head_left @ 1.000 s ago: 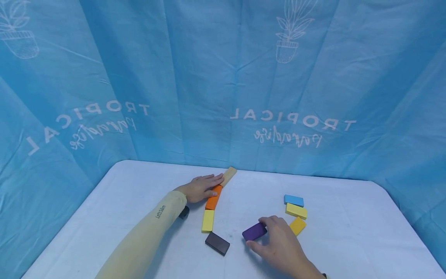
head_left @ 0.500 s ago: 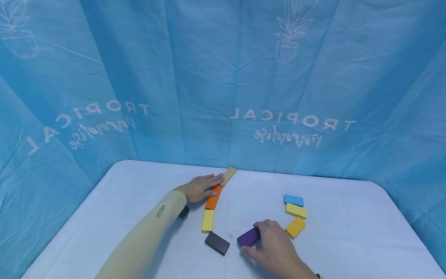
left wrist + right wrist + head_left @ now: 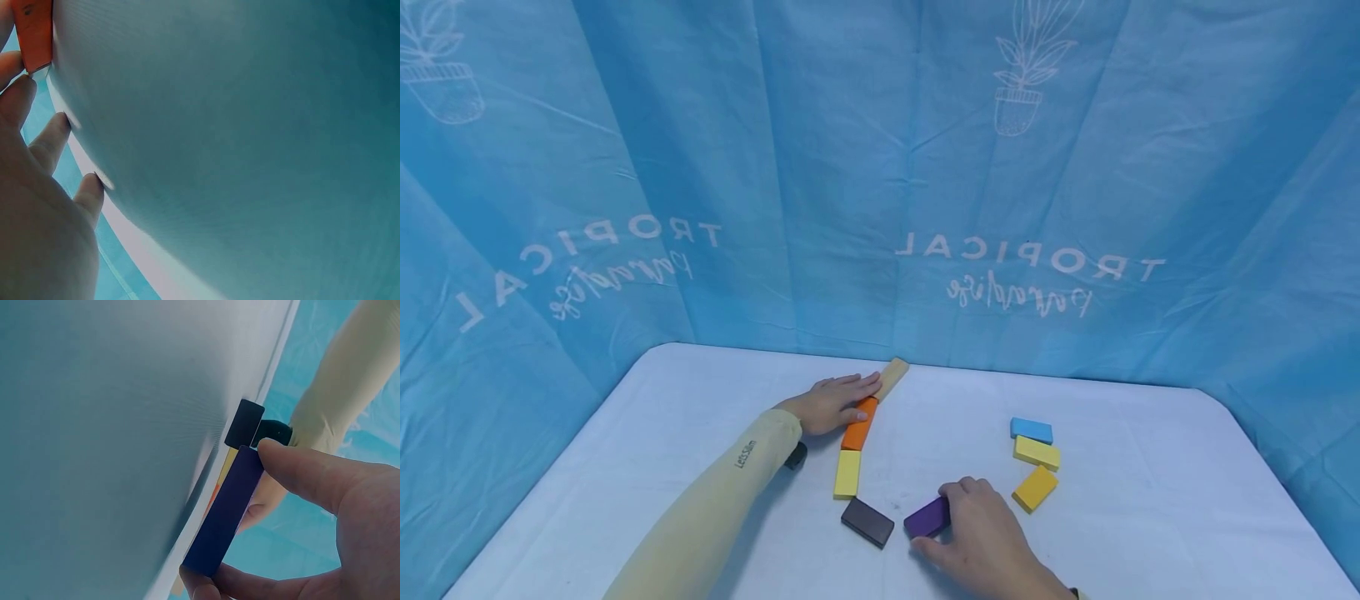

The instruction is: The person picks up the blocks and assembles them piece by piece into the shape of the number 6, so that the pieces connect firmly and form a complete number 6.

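My right hand (image 3: 985,537) pinches a purple block (image 3: 926,518) between thumb and fingers, just right of a flat black block (image 3: 868,523). In the right wrist view the purple block (image 3: 222,515) spans from thumb to fingertips. My left hand (image 3: 827,406) lies palm down with its fingers extended, touching an orange block (image 3: 858,429). Its fingertips reach the near end of a natural wood block (image 3: 893,378). A pale yellow block (image 3: 847,474) continues the curved row between orange and black. The left wrist view catches the orange block (image 3: 35,34) by the fingers.
On the right of the white table (image 3: 1135,517) lie a blue block (image 3: 1032,430), another yellow block (image 3: 1037,452) and an amber block (image 3: 1035,488). A blue printed curtain (image 3: 842,183) hangs behind the table. A black device (image 3: 797,456) sits under the left wrist.
My right hand has carried the purple block leftward and slightly nearer, close to the black block. The amber block now shows fully. My left hand has stayed in place.
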{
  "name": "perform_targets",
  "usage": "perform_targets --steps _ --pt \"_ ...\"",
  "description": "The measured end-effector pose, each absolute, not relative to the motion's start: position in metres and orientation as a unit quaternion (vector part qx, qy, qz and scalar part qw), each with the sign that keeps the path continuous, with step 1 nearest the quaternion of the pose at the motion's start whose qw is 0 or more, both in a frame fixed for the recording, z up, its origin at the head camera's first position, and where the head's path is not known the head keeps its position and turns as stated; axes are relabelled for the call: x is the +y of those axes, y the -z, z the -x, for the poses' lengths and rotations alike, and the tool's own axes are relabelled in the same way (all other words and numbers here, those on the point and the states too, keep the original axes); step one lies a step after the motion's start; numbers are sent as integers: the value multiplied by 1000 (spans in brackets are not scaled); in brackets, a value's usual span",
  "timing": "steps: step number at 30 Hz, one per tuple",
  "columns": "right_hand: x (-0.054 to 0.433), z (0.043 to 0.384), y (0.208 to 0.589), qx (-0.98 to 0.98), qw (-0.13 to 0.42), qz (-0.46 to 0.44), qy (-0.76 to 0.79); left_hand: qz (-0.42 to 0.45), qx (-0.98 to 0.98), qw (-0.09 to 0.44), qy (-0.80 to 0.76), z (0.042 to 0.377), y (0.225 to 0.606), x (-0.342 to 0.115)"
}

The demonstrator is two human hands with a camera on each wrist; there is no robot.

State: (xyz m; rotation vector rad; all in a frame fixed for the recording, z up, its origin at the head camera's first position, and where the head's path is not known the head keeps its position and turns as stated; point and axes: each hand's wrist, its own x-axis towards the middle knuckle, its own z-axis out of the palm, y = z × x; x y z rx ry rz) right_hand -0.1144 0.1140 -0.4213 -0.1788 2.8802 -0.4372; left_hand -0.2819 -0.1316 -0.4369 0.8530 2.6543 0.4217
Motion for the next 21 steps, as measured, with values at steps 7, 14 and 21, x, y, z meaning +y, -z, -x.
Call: perform_targets --steps 7,14,21 --pt "112 113 423 982 111 80 133 -304 927 159 -150 283 437 -132" --pt "109 112 423 983 104 87 120 -304 928 159 -147 283 438 -132" --pt "109 112 427 985 96 103 103 -301 929 161 -145 284 438 -132"
